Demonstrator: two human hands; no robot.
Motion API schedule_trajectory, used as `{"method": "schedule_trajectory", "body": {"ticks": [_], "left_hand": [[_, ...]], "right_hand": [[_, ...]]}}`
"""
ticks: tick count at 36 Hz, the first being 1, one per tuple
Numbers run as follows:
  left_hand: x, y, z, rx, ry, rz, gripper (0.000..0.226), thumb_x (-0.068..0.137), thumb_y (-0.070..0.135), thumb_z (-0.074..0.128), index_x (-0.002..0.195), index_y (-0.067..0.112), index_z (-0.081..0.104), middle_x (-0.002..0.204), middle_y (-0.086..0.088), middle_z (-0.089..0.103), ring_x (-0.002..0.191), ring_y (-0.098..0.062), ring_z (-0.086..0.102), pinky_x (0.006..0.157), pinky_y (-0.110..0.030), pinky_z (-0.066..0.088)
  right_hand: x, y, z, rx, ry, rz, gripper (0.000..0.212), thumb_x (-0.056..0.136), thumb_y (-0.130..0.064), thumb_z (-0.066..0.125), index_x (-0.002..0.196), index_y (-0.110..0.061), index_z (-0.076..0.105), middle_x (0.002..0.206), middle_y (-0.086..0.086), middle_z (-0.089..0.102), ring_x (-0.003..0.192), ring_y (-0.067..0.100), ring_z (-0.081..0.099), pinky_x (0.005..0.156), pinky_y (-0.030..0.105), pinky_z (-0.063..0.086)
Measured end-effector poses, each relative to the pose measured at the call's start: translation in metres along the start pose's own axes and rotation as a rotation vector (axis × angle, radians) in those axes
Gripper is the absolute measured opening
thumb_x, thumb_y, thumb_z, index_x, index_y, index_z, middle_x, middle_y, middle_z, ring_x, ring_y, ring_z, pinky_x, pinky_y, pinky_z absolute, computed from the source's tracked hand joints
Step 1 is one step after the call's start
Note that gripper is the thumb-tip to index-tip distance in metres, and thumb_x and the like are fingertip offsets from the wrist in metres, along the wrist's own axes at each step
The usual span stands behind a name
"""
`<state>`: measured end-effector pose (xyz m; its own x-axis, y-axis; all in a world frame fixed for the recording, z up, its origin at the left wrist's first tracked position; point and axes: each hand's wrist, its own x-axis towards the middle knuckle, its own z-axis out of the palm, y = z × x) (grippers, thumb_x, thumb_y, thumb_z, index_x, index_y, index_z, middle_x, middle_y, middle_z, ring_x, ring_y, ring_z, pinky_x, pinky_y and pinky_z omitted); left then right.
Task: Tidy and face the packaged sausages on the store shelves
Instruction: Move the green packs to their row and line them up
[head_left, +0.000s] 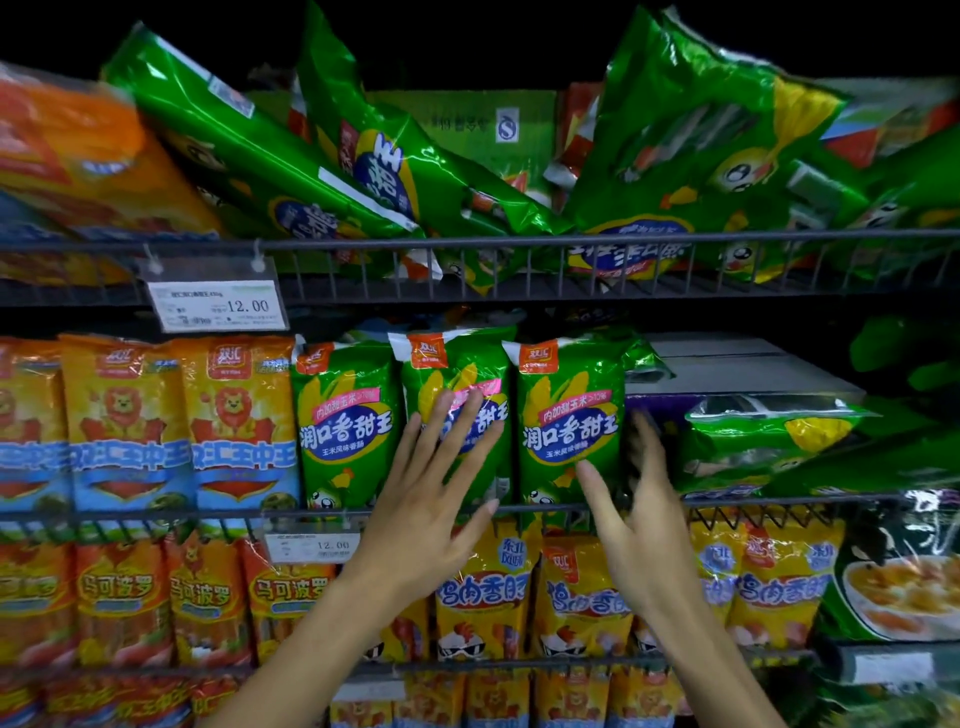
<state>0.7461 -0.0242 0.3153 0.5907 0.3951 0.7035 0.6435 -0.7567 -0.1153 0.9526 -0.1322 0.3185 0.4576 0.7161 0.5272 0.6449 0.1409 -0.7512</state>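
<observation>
Seeing both hands up at the middle shelf (363, 512), on the row of green corn-sausage packs. Left hand (441, 488) is flat, fingers straight and spread, lying against the front of the middle green pack (457, 374). Right hand (631, 499) is spread too, holding nothing: thumb lies over the lower right corner of the right green pack (569, 415), fingers reach past that pack's right edge into the gap beside it. Fingers there are motion-blurred, so I can't tell whether they touch the pack's side.

Three green packs stand upright side by side, labels forward: left green pack (345, 421), then the middle one, then the right one. Left of them, orange lion packs (228, 415) stand upright and faced. Right of the gap, a fallen green pack (753, 447) lies on its side in front of a grey-and-purple carton (737, 371).

Top shelf (519, 241) is a mess: toppled green packs (270, 156) lean at angles over the wire rail, more of them piled at right. Price tag (218, 306) hangs off that rail, reads 12.00.

Lower shelf carries yellow chicken-sausage packs (483, 597) under my hands, orange packs (208, 597) to the left, all upright. A second price tag (311, 545) sits on the middle shelf's rail.
</observation>
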Motion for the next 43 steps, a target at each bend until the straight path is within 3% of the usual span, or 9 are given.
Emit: {"method": "schedule_trajectory", "body": {"ticks": [2,5,8,15,27,31,37,40,43], "left_hand": [[-0.004,0.003,0.001,0.029,0.043,-0.044,0.073,0.106,0.05,0.043,0.167,0.023,0.014,0.175,-0.006,0.002,0.161,-0.035,-0.001,0.129,-0.049,-0.006],[-0.004,0.011,0.003,0.049,0.094,-0.114,0.078,0.104,0.054,0.041,0.167,0.016,0.013,0.175,-0.012,0.001,0.16,-0.038,-0.001,0.129,-0.048,-0.007],[0.008,0.019,0.004,0.022,0.103,-0.15,0.081,0.105,0.056,0.041,0.167,0.014,0.009,0.174,-0.014,-0.002,0.16,-0.037,-0.003,0.129,-0.047,-0.004],[0.026,0.01,0.012,0.066,0.07,-0.162,0.086,0.104,0.064,0.037,0.167,0.014,0.005,0.174,-0.014,-0.006,0.16,-0.036,-0.007,0.129,-0.047,-0.006],[0.027,-0.003,0.006,0.015,-0.001,0.006,0.083,0.104,0.059,0.043,0.167,0.017,0.008,0.175,-0.002,0.001,0.16,-0.038,-0.01,0.128,-0.047,-0.011],[0.02,0.001,0.001,-0.044,0.014,0.049,0.071,0.104,0.05,0.048,0.166,0.026,0.022,0.175,-0.003,0.006,0.159,-0.042,-0.007,0.129,-0.054,-0.006],[0.014,0.035,-0.004,-0.247,0.112,0.127,0.055,0.102,0.036,0.056,0.154,0.019,0.049,0.168,0.002,0.031,0.158,-0.03,0.021,0.13,-0.044,0.018],[0.018,0.061,-0.007,-0.386,0.061,0.154,0.052,0.103,0.032,0.058,0.153,0.021,0.049,0.164,0.006,0.038,0.153,-0.02,0.034,0.126,-0.029,0.026],[0.029,0.091,-0.01,-0.61,-0.054,0.021,0.06,0.103,0.044,0.057,0.159,0.04,0.035,0.163,0.026,0.03,0.151,0.0,0.032,0.122,-0.016,0.023]], "right_hand": [[-0.011,0.0,0.004,0.053,0.096,-0.12,0.074,0.099,-0.053,0.055,0.161,-0.037,0.018,0.163,-0.023,0.025,0.149,0.002,0.029,0.121,0.035,0.034],[-0.013,-0.003,0.009,-0.065,0.164,-0.434,0.068,0.102,-0.032,0.059,0.162,-0.022,0.028,0.169,-0.007,0.021,0.157,0.018,0.021,0.128,0.033,0.021],[0.003,-0.01,0.017,-0.252,0.106,-0.624,0.066,0.101,-0.031,0.056,0.161,-0.021,0.03,0.171,-0.001,0.019,0.159,0.028,0.015,0.128,0.05,0.018],[0.04,0.012,0.022,-0.601,0.039,-0.529,0.069,0.105,-0.054,0.037,0.165,-0.029,0.014,0.174,-0.002,0.001,0.16,0.027,0.001,0.125,0.059,0.007],[0.035,0.0,0.026,-0.487,-0.067,-0.55,0.07,0.108,-0.051,0.036,0.166,-0.025,0.007,0.174,0.001,-0.007,0.159,0.029,-0.01,0.126,0.052,-0.002],[0.022,0.003,0.008,-0.269,-0.105,-0.559,0.069,0.107,-0.038,0.054,0.165,-0.027,0.017,0.174,-0.006,0.0,0.16,0.02,-0.003,0.13,0.037,0.0],[-0.016,0.047,-0.039,-0.157,0.017,-0.629,0.047,0.102,-0.017,0.065,0.147,-0.022,0.053,0.161,-0.007,0.039,0.149,0.016,0.039,0.121,0.03,0.035],[-0.03,0.069,-0.069,-0.098,0.204,-0.519,0.036,0.1,-0.019,0.065,0.135,-0.019,0.062,0.146,-0.012,0.054,0.137,0.013,0.053,0.114,0.031,0.043],[-0.031,0.08,-0.089,-0.042,0.375,-0.396,0.037,0.098,-0.013,0.069,0.134,-0.018,0.061,0.139,-0.018,0.056,0.132,0.01,0.055,0.112,0.028,0.044]]}}
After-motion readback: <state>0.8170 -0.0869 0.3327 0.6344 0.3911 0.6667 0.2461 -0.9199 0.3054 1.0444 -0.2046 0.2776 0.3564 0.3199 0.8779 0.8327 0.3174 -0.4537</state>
